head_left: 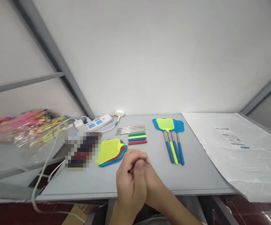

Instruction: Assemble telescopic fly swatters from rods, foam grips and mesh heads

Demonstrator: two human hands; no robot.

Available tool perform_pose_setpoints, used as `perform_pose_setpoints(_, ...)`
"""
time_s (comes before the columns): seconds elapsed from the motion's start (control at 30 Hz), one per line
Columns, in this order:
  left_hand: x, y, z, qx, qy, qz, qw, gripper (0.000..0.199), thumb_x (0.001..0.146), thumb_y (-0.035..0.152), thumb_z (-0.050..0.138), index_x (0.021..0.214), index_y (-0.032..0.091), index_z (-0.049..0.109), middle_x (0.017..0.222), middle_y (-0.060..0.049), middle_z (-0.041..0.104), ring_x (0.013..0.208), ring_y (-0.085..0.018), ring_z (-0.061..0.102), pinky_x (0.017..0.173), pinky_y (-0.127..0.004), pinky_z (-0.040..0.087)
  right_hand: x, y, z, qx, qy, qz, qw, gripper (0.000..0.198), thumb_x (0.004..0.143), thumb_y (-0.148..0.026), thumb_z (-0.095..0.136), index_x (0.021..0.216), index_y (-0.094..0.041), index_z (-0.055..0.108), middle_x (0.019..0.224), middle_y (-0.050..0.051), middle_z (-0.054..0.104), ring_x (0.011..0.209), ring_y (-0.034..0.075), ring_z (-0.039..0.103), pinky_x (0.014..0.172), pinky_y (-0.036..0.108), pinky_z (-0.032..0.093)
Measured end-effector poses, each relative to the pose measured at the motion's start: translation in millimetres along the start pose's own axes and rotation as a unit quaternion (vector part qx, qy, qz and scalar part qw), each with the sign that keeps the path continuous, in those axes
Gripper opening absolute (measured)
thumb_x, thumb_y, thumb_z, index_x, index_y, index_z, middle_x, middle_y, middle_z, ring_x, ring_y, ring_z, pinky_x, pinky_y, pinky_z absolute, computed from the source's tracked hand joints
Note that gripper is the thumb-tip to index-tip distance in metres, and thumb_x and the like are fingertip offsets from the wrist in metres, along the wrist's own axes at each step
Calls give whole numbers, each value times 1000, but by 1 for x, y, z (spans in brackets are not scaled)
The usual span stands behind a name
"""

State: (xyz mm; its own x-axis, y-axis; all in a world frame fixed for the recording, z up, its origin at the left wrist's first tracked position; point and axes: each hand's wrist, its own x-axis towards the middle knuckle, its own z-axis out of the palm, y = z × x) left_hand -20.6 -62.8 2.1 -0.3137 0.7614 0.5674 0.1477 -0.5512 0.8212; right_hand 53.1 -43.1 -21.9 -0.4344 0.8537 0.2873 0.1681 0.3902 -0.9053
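Both left hand (129,184) and right hand (153,179) were clasped together near swatter heads (109,151); whether they held anything, I couldn't tell.

Can see a power strip (103,120) at back left, labelled white sheeting (250,165) right, colourful bagged items (29,126) far left.

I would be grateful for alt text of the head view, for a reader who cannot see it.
A person's left grip and right grip are clasped together over a gray desk, anything held unclear. Beyond them lie loose swatter heads, metal rods and colored handles, with yellow and blue fly swatters to the right, beside white plastic sheeting.
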Motion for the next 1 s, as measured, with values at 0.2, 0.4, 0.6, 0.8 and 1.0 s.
perform_pose_setpoints(0.2, 3, 35, -80, -165, 310, 81, 933, 29, 101, 45, 38, 85, 24, 51, 52, 8, 24, 42, -9, 20, 42, -21, 29, 35, -9, 41, -287, -148, -102, 941, 66, 84, -26, 63, 144, -10, 41, 150, 20, 42, 141, 33, 31, 115, 53, 24)
perform_pose_setpoints(0.4, 0, 56, -122, -278, 296, 3, 914, 20, 99, 38, 42, 90, 27, 55, 63, 4, 33, 49, -11, 32, 36, -19, 30, 71, 19, 90, -478, -154, -112, 858, 70, 87, -42, 64, 143, -6, 45, 155, 24, 31, 146, 39, 19, 113, 66, 12)
perform_pose_setpoints(0.6, -8, 53, -126, -366, 192, 40, 910, 28, 101, 50, 34, 111, 33, 55, 51, 8, 19, 37, -8, 16, 35, -21, 21, 67, 28, 94, -524, -115, -149, 831, 38, 92, -26, 58, 125, -9, 63, 145, 23, 49, 139, 40, 36, 111, 68, 14)
perform_pose_setpoints(0.8, -2, 42, -128, -533, -5, -120, 838, 39, 105, 30, 23, 110, 22, 60, 59, 6, 24, 42, -8, 17, 36, -15, 21, 59, 28, 82, -469, -40, -239, 849, 29, 91, -5, 49, 109, -17, 69, 125, 12, 68, 116, 30, 58, 111, 61, 17)
perform_pose_setpoints(1.0, -12, 22, -95, -567, -57, -203, 796, 34, 104, 33, 32, 106, 21, 64, 55, 7, 30, 36, -5, 23, 35, -12, 29, 64, 15, 31, -400, 171, -258, 863, 15, 94, -13, 54, 99, -20, 66, 100, 4, 74, 94, 20, 66, 109, 52, 26)
